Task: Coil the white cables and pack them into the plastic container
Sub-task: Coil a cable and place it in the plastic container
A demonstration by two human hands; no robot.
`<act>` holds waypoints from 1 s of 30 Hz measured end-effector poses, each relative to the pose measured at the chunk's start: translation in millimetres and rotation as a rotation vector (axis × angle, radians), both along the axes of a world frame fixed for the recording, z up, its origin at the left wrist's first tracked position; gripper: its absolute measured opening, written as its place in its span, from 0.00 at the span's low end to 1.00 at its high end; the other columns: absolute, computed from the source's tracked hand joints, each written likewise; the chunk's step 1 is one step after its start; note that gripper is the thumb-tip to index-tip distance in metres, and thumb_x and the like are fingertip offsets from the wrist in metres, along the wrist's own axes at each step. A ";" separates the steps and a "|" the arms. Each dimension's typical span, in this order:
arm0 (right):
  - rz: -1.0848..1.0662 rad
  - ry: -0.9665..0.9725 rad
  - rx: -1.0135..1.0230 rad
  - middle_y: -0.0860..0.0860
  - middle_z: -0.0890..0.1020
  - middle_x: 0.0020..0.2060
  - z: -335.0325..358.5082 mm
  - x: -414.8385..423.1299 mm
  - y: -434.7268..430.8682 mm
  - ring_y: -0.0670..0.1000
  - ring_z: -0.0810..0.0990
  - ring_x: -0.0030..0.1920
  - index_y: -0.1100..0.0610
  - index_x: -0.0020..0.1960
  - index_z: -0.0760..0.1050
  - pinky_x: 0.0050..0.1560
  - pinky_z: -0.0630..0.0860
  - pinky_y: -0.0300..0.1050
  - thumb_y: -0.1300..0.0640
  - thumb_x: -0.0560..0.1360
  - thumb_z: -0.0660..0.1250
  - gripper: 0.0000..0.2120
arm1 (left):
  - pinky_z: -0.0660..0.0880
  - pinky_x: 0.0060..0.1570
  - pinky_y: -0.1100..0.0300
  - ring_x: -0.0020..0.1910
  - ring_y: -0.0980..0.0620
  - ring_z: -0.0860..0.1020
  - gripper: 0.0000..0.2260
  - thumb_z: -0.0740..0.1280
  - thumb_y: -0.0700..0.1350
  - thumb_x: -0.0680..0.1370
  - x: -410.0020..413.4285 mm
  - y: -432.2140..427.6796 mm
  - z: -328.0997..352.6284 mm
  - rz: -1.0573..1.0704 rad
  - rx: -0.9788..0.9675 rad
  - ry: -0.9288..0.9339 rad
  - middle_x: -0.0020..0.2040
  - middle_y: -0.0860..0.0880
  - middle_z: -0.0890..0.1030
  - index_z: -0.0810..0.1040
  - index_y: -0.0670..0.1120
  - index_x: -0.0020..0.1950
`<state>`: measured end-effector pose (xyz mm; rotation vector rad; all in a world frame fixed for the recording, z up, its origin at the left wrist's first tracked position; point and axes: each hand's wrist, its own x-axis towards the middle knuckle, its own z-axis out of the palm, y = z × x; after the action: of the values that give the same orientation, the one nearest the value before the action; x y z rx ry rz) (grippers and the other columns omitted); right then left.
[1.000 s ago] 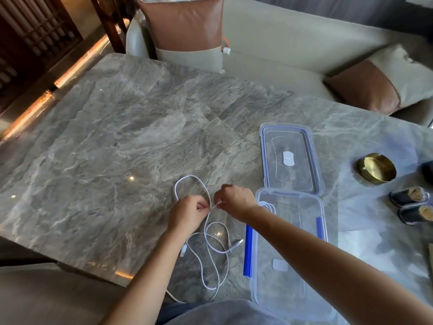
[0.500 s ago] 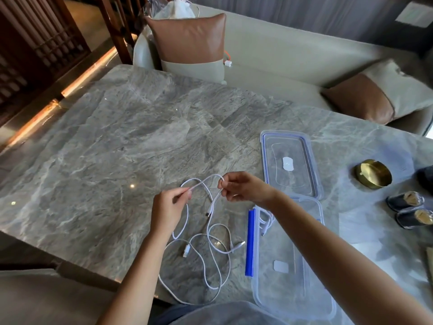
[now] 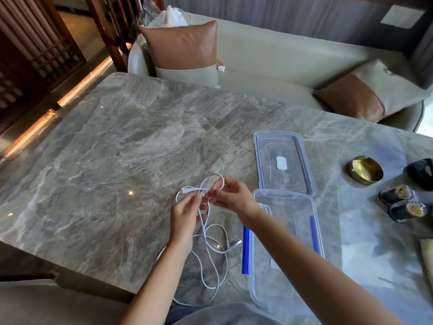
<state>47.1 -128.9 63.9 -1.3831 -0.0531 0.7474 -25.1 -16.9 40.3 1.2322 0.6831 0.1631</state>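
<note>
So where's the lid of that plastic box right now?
In the head view the lid lies on the table, right of centre, beyond the open container and left of the brass dish.

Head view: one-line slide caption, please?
Left hand and right hand loop a white cable over the marble table, beside the open plastic container and its lid.

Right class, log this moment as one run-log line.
step: coiling | left hand: pinches white cable | right hand: holds loop | container: open, coiled cable inside | lid: off, on table
</note>
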 end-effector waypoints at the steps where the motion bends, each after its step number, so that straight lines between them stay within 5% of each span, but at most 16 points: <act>1: 0.000 -0.023 -0.013 0.48 0.83 0.29 -0.4 -3.3 0.7 0.43 0.80 0.29 0.58 0.37 0.71 0.41 0.76 0.38 0.74 0.73 0.62 0.13 | 0.73 0.28 0.69 0.31 0.58 0.76 0.07 0.63 0.42 0.78 1.1 -1.9 3.9 0.039 -0.070 0.008 0.35 0.51 0.80 0.81 0.47 0.44; 6: 0.108 -0.147 -0.134 0.50 0.81 0.30 -1.6 -13.9 1.1 0.42 0.77 0.29 0.59 0.36 0.75 0.36 0.75 0.35 0.72 0.73 0.63 0.12 | 0.69 0.27 0.70 0.28 0.64 0.75 0.07 0.64 0.44 0.77 2.4 -4.0 11.1 0.147 -0.178 0.024 0.31 0.57 0.80 0.82 0.45 0.49; 11: 0.161 -0.162 -0.170 0.46 0.79 0.34 2.9 -9.6 -5.2 0.42 0.76 0.35 0.55 0.41 0.77 0.40 0.74 0.33 0.53 0.78 0.63 0.10 | 0.65 0.26 0.69 0.30 0.62 0.73 0.08 0.63 0.43 0.78 0.3 4.9 13.3 0.081 -0.095 0.040 0.40 0.53 0.81 0.82 0.47 0.46; 19: 0.089 -0.276 -0.099 0.44 0.75 0.25 5.7 1.4 -14.9 0.40 0.72 0.29 0.60 0.43 0.80 0.34 0.70 0.31 0.61 0.77 0.64 0.07 | 0.70 0.26 0.68 0.32 0.56 0.71 0.10 0.62 0.39 0.78 1.9 10.7 20.8 -0.220 0.209 0.009 0.34 0.50 0.78 0.80 0.48 0.40; 25: -0.027 -0.161 -0.023 0.47 0.74 0.26 -1.4 -1.7 -14.3 0.43 0.71 0.27 0.57 0.41 0.81 0.33 0.70 0.33 0.59 0.76 0.65 0.08 | 0.72 0.27 0.68 0.29 0.61 0.74 0.08 0.62 0.40 0.78 1.4 10.0 24.3 -0.318 0.104 0.028 0.35 0.50 0.78 0.80 0.43 0.43; 30: -0.076 0.062 0.034 0.46 0.77 0.27 -1.0 -3.7 -11.3 0.44 0.75 0.29 0.53 0.37 0.80 0.36 0.76 0.37 0.48 0.79 0.60 0.17 | 0.76 0.31 0.68 0.30 0.59 0.77 0.08 0.62 0.40 0.78 2.0 9.5 22.6 -0.132 -0.061 0.011 0.31 0.52 0.81 0.79 0.41 0.43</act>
<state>43.5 -140.3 62.9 -1.3216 0.0352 0.7229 -23.2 -7.4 62.9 1.2158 0.6102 0.0258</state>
